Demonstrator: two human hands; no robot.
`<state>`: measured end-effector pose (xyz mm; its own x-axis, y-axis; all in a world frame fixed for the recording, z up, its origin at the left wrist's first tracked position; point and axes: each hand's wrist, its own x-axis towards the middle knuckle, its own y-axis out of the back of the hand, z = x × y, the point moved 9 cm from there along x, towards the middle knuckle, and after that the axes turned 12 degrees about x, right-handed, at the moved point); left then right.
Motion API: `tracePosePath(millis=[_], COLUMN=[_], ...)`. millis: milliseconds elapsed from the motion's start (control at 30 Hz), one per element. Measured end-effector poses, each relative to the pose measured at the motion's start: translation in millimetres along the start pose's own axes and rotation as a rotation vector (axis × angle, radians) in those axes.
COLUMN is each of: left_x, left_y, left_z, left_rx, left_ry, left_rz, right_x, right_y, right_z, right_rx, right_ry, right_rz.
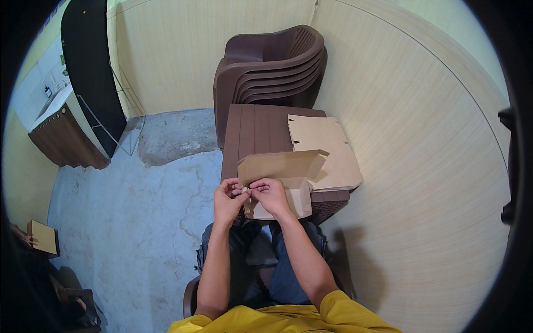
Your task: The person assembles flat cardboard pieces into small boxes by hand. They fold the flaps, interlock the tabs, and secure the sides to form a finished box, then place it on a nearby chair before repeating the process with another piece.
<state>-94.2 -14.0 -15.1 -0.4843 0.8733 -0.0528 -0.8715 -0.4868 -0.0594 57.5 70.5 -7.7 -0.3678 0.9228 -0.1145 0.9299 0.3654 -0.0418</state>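
Observation:
A brown cardboard box (pixel 300 203), partly folded up, rests at the near end of the table, close to my lap. Its lid panel (pixel 280 165) stands raised on the far side, with a slanted flap at its right end. At the box's left side my left hand (pixel 227 201) is closed, thumb and fingers pinching the cardboard edge. Over the box's inside reaches my right hand (pixel 268 195), its fingertips pinched at the same left side and nearly touching the left thumb. The fingers partly hide a small pale bit between them, too small to make out.
Flat cardboard blanks (pixel 327 155) lie stacked on the right of the brown table (pixel 255 127). Stacked brown chairs (pixel 272 66) stand behind it. A wood-patterned wall (pixel 422 155) runs along the right. Far left, another person's hand (pixel 22 237) is by a box (pixel 43 237).

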Motion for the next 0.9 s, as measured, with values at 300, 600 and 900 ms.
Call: tracePosePath(millis=[300, 600, 900], left_x=[-6, -10, -8], left_y=[-5, -3, -5], left_z=[19, 33, 26], left_rx=[0.443, 0.544, 0.477], left_ry=[-0.159, -0.197, -0.164], left_rz=[0.104, 0.21, 0.149], right_x=[2, 7, 2], right_y=[-3, 3, 7], right_z=[11, 26, -2], right_rx=[0.22, 0.193, -0.341], right_ry=[-0.197, -0.129, 0.116], right_rz=[0.035, 0.121, 0.211])
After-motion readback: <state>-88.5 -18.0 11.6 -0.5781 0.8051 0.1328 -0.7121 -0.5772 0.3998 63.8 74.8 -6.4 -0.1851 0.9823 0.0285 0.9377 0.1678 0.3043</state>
